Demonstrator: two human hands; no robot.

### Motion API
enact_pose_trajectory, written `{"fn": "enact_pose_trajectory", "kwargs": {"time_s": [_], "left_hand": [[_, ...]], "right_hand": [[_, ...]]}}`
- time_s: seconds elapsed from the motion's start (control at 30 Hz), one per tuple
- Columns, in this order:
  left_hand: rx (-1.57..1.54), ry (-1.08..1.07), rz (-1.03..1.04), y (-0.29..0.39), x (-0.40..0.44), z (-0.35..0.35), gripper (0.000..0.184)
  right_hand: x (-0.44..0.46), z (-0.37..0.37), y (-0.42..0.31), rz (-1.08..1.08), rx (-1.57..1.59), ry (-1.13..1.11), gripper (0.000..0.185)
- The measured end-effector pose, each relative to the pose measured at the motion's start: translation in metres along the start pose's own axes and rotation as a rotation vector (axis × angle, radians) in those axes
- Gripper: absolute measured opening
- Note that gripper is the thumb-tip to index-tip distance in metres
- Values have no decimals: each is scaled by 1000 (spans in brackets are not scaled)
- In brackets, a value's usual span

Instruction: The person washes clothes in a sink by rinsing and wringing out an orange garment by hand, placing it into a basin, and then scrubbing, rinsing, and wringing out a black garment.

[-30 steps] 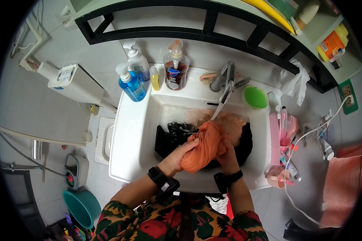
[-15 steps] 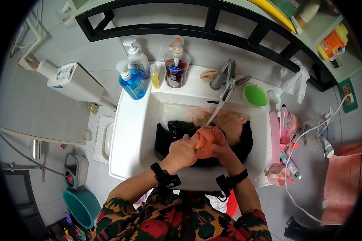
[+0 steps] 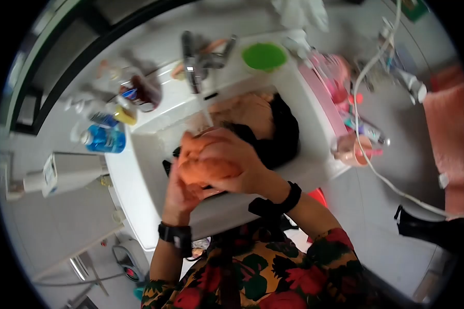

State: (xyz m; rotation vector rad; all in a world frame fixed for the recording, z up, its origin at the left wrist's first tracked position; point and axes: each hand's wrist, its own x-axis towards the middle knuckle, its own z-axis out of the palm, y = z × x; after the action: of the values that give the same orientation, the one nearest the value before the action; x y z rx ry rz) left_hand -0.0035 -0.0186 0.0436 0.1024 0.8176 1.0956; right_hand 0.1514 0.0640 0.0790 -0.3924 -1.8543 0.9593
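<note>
A bunched orange cloth (image 3: pixel 203 162) is gripped between both hands above the front half of the white sink (image 3: pixel 134 177). My left hand (image 3: pixel 178 195) holds it from the left and below, fingers partly hidden. My right hand (image 3: pixel 247 167) wraps over its right side. Behind the cloth, a stream of water runs from the grey faucet (image 3: pixel 191 62). A black garment (image 3: pixel 286 129) and a beige cloth (image 3: pixel 242 110) lie in the basin. The hands are slightly blurred.
On the sink's left rim stand a blue pump bottle (image 3: pixel 105 139), a white pump bottle (image 3: pixel 94 113) and a dark red soap bottle (image 3: pixel 142 95). A green bowl (image 3: pixel 264 56) sits at the back right. A pink cup (image 3: pixel 355 151) and a white cable (image 3: pixel 363 149) are at the right.
The view has turned and shifted. Both hands have moved the orange cloth left and toward me within the sink, still gripping it. The cloth now looks more balled up.
</note>
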Motion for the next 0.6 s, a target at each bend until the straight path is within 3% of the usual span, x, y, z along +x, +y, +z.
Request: {"fn": "enact_pose_trajectory", "kwargs": {"time_s": [0.03,0.1,0.17,0.23,0.27,0.3,0.37,0.4,0.47,0.5,0.6], "left_hand": [[-109,22,26,5,-4,14,61],[-118,60,231,0,7,19,55],[-107,99,214,-2,26,3,48],[-90,135,232,0,34,2,41],[73,206,377,-2,33,5,35],[235,280,525,-3,32,11,29],[371,254,748,-11,28,36,16],[556,259,867,-15,28,44,14],[985,284,1063,-16,28,50,12],[987,283,1069,-14,26,54,12],[1315,-78,1333,-5,20,60,21]], "right_hand": [[-2,2,1,-95,8,-6,44],[-13,1,-2,-45,23,37,42],[-26,-1,-3,-13,43,69,40],[-41,1,4,379,356,298,40],[-45,4,4,480,657,477,30],[-48,6,11,469,669,476,30],[-58,10,27,631,1128,812,20],[-59,10,32,619,1136,806,20],[-62,9,39,800,1284,865,13],[-62,9,42,794,1287,861,13],[-57,9,44,908,1336,715,15]]}}
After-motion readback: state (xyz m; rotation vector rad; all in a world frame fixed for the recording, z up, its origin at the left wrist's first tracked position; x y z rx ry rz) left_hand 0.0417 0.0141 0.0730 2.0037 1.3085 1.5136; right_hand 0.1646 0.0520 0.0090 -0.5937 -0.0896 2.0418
